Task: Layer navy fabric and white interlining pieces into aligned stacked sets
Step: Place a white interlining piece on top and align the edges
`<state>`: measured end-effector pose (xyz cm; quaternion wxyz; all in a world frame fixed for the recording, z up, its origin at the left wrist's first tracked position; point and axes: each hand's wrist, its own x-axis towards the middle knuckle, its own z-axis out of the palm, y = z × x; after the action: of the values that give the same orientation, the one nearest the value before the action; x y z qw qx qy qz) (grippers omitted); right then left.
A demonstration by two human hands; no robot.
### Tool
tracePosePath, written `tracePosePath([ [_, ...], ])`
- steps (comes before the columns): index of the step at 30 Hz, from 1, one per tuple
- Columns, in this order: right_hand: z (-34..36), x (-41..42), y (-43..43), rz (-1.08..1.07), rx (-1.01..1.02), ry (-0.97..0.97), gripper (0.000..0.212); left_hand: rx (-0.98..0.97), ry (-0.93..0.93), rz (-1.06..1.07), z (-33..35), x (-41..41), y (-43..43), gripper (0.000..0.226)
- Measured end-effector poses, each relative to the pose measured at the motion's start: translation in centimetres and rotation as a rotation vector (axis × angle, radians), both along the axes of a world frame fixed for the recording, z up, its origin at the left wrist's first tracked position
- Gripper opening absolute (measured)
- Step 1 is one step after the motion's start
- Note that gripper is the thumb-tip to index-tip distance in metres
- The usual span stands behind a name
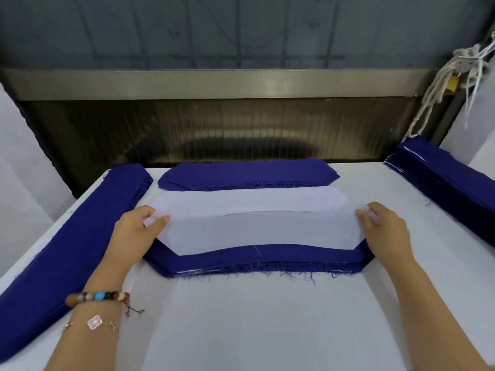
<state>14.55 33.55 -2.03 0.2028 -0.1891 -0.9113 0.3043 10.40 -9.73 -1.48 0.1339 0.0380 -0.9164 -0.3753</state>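
Observation:
A white interlining piece (257, 232) lies over a stack of navy fabric pieces (257, 261) in the middle of the table. My left hand (136, 231) pinches the piece's left end between thumb and fingers. My right hand (383, 228) holds its right end, thumb on top. A navy band shows along the stack's near edge below the white piece. Just behind lies a pile of white interlining (249, 199), and behind that a flat stack of navy pieces (249, 174).
A long navy stack (72, 236) runs along the table's left edge and another (444, 180) along the right edge. The white table (254, 325) extends toward me. A dark metal machine opening (214, 129) stands behind. Cords (452, 84) hang at the upper right.

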Motion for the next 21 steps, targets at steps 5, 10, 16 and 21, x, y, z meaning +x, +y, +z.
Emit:
tracePosePath([
  [5, 0.41, 0.43, 0.10, 0.017, -0.025, -0.091, 0.022, -0.036, -0.085, -0.001, 0.12, 0.10, -0.62, 0.022],
  [10, 0.45, 0.48, -0.22, -0.011, 0.047, -0.096, 0.022, -0.156, -0.114, 0.020, -0.12, 0.12, -0.70, 0.026],
  [16, 0.09, 0.34, -0.41, -0.006, 0.074, -0.079, 0.019, -0.127, -0.106, 0.019, -0.30, 0.14, -0.87, 0.022],
  [21, -0.10, 0.24, -0.43, -0.027, 0.164, -0.059, 0.019, -0.079, -0.109, 0.020, -0.34, 0.12, -0.89, 0.022],
])
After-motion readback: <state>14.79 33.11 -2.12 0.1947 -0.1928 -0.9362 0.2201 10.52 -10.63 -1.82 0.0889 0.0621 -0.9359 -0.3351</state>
